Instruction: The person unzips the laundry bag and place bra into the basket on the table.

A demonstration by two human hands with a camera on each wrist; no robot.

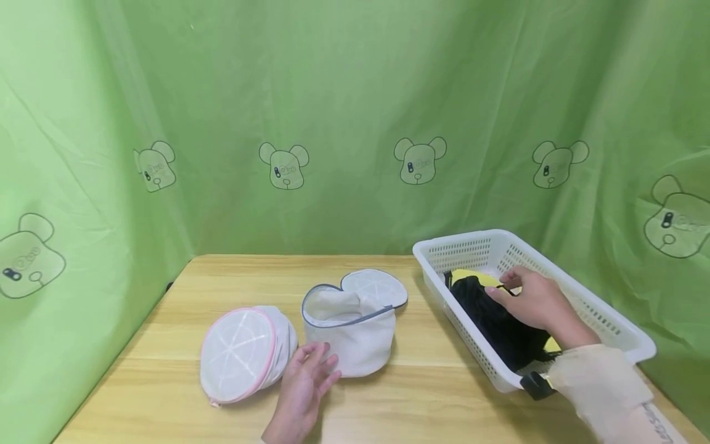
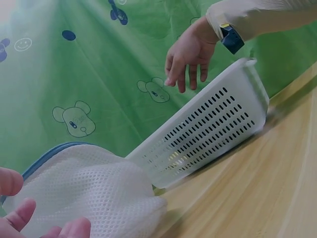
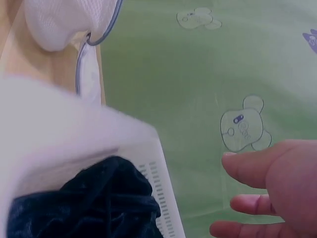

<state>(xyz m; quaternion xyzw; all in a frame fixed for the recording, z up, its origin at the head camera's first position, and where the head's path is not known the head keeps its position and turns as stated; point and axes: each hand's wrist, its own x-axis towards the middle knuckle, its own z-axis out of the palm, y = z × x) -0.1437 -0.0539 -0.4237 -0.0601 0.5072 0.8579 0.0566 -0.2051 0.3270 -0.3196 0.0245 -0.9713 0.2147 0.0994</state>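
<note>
My right hand [image 1: 535, 302] hovers over the white plastic basket [image 1: 456, 316], its fingers apart and holding nothing in the right wrist view [image 3: 292, 193]. Below it, inside the basket, lies a crumpled black cloth item [image 1: 499, 330] with something yellow [image 1: 468, 276] beside and under it. My left hand [image 1: 302, 385] is beside a white mesh laundry bag [image 1: 360, 348] with dark blue trim, fingers loosely bent. Whether those fingertips touch the mesh I cannot tell. The bag stands unzipped, its round lid [image 1: 376, 287] folded back onto the table.
To the left, a second white mesh bag [image 1: 235, 354] with pink trim leans on its side against the tabletop. The wooden table [image 1: 432, 394] meets a green curtain [image 1: 349, 80] with bear prints at the back and sides. High slotted walls surround the basket's contents.
</note>
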